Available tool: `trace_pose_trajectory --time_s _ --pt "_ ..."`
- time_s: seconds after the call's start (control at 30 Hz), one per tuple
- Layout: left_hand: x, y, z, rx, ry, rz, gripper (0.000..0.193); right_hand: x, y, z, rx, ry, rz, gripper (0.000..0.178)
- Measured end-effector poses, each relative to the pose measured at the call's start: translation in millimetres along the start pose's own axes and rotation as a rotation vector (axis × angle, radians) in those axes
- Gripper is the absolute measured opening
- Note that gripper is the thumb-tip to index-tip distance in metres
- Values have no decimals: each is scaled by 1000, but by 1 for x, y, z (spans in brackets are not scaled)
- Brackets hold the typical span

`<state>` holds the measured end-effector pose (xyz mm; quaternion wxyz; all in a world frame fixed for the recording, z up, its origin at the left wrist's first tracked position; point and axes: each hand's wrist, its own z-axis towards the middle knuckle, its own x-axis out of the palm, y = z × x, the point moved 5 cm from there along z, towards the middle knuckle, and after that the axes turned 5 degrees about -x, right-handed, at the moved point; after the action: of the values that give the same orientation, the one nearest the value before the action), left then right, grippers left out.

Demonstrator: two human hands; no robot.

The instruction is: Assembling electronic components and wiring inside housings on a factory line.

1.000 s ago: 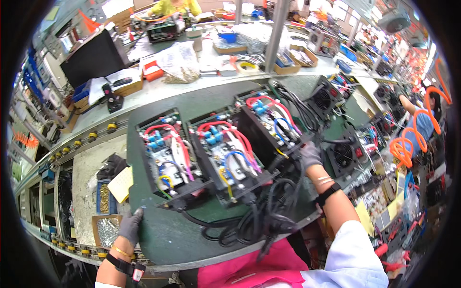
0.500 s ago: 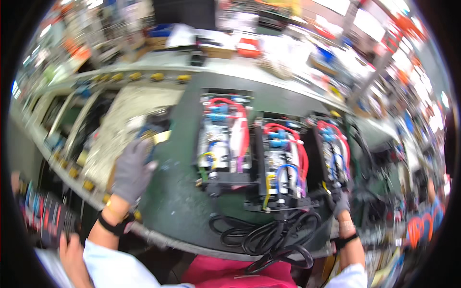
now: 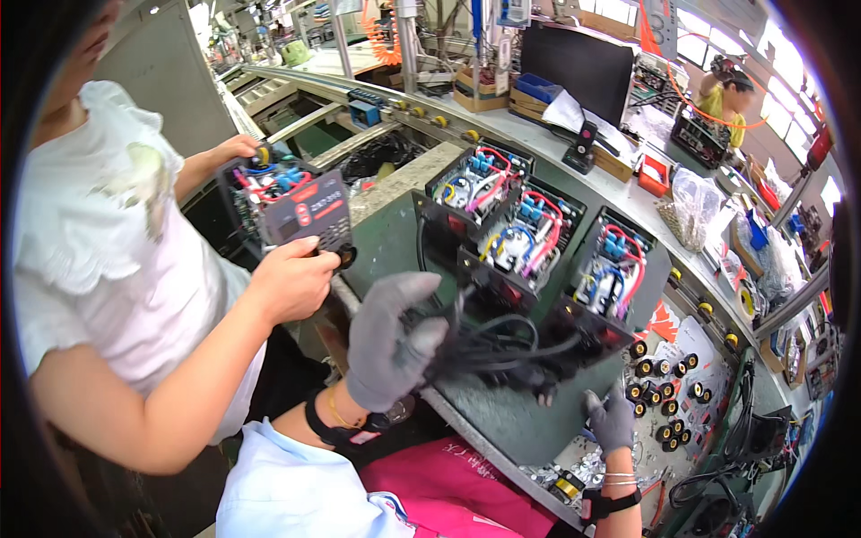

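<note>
My left hand [image 3: 390, 345], in a grey glove, curls at the left end of a bundle of black cables [image 3: 489, 345], with dark cable between its thumb and fingers. The cables lie in front of three open black units with red, blue and white wiring: a left unit [image 3: 480, 184], a middle unit [image 3: 525, 238] and a right unit [image 3: 610, 278]. My right hand [image 3: 613, 420], also gloved, is over the right front edge of the dark green work surface [image 3: 502, 430]. Its fingers are apart and nothing shows in them.
At my left a person holds another wired unit [image 3: 291, 202] in both hands. Black wheels [image 3: 664, 394] lie on a surface at the right. A roller conveyor [image 3: 417, 112] runs behind, near a dark monitor [image 3: 574, 72] and a red tray [image 3: 654, 175].
The view has swung left, bringing in the person with the unit. My left hand has moved from the yellowish board to the cables; my right hand has come away from the right unit.
</note>
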<state>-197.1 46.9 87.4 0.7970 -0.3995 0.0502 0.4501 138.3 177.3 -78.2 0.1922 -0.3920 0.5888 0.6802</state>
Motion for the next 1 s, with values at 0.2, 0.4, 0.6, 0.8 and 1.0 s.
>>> trace_pose_trajectory --time_s 0.2,0.4,0.6,0.8,1.0 --pt "13 -16 -57 290 17 60 33 55 101 -27 -212 250 7 79" --pt "81 17 -93 233 164 -72 44 81 129 -69 -362 385 -299 59" --pt "149 49 -108 64 387 36 43 112 114 -105 -506 74 -358 51" --pt "158 52 -114 49 583 179 44 116 112 -112 -551 -103 -367 47" --pt "156 52 -112 86 578 146 42 114 120 -120 -634 -185 -479 38"
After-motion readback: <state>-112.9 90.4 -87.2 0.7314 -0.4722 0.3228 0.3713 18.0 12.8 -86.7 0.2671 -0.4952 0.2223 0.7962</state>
